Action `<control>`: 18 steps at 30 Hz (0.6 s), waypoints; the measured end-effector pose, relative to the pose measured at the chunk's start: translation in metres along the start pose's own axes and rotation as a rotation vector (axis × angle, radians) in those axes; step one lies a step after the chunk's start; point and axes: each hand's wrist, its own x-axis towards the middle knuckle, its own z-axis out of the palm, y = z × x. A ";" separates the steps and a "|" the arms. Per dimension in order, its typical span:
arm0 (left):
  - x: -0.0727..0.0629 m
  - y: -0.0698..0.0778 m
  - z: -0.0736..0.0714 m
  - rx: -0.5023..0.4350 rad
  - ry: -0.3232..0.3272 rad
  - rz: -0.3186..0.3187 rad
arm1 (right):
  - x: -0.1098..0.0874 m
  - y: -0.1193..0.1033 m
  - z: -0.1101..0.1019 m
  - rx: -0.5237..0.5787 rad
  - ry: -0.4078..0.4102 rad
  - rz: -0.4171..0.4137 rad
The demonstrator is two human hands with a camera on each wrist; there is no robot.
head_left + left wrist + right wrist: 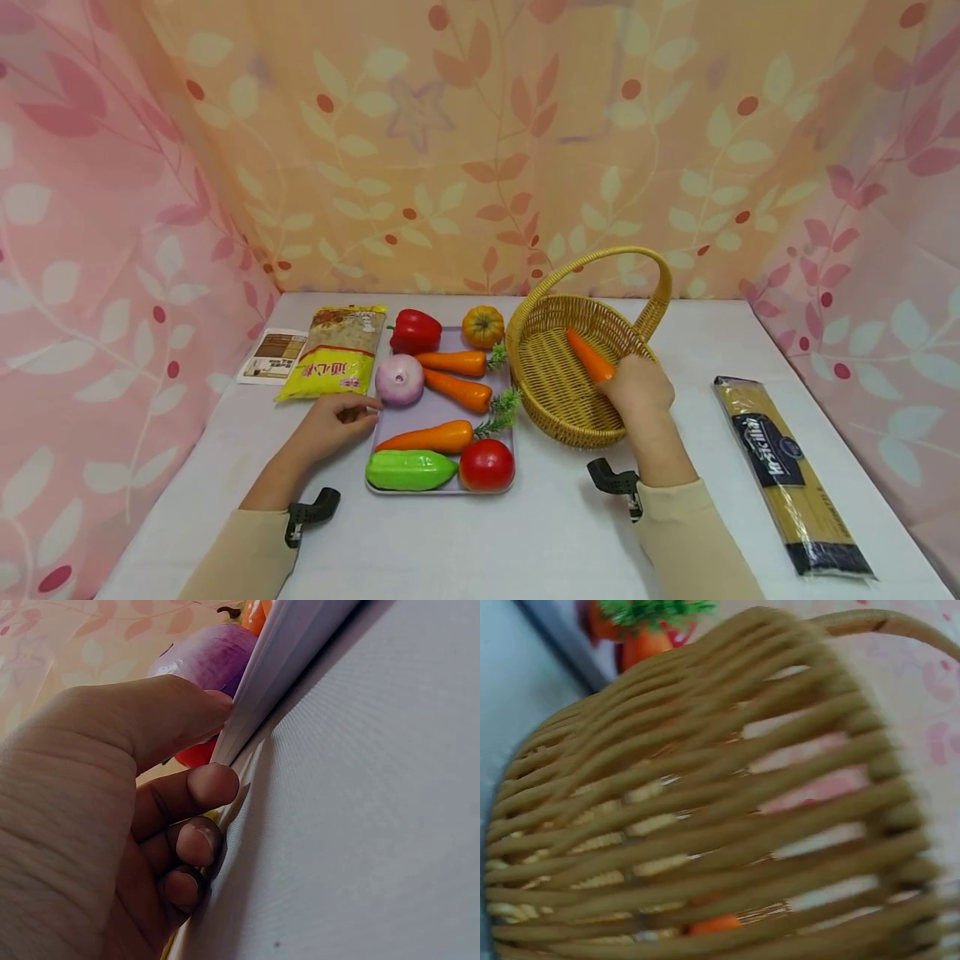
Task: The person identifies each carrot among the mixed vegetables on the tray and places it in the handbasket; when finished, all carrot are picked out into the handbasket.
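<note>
My right hand (639, 387) reaches over the near right rim of a wicker basket (570, 429) and grips an orange carrot (588, 354) by its thick end. The carrot's tip points toward the back of the basket; its top is hidden in the hand. Through the basket's weave in the right wrist view, a bit of orange (714, 924) shows. My left hand (339, 427) is at the left edge of a lilac tray (408, 421), fingers loosely bent. In the left wrist view its thumb (176, 712) and fingertips lie right at the tray's rim, near a purple onion (206, 660).
On the tray lie several carrots (452, 392), a red bell pepper (416, 332), a small pumpkin (483, 327), a green vegetable (411, 470) and a tomato (487, 465). A yellow food bag (333, 354) and a printed card (274, 357) lie left; a pasta pack (791, 475) lies right.
</note>
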 end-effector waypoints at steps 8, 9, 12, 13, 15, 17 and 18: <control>0.000 0.000 0.001 -0.006 0.003 0.006 | -0.025 -0.003 -0.038 0.123 0.154 -0.033; 0.000 0.000 0.001 -0.004 0.004 0.004 | -0.029 -0.004 -0.044 0.139 0.180 -0.039; -0.001 -0.001 0.001 0.004 0.004 -0.006 | -0.044 -0.008 -0.058 0.180 0.304 -0.112; -0.001 -0.001 0.001 0.005 0.005 -0.009 | -0.048 -0.010 -0.062 0.197 0.353 -0.147; -0.001 0.000 0.001 0.005 0.005 -0.010 | -0.056 -0.014 -0.066 0.228 0.459 -0.235; -0.001 0.000 0.001 -0.001 0.005 -0.008 | -0.063 -0.019 -0.069 0.252 0.554 -0.342; -0.001 0.001 0.001 -0.004 0.006 -0.006 | -0.067 -0.022 -0.069 0.260 0.590 -0.400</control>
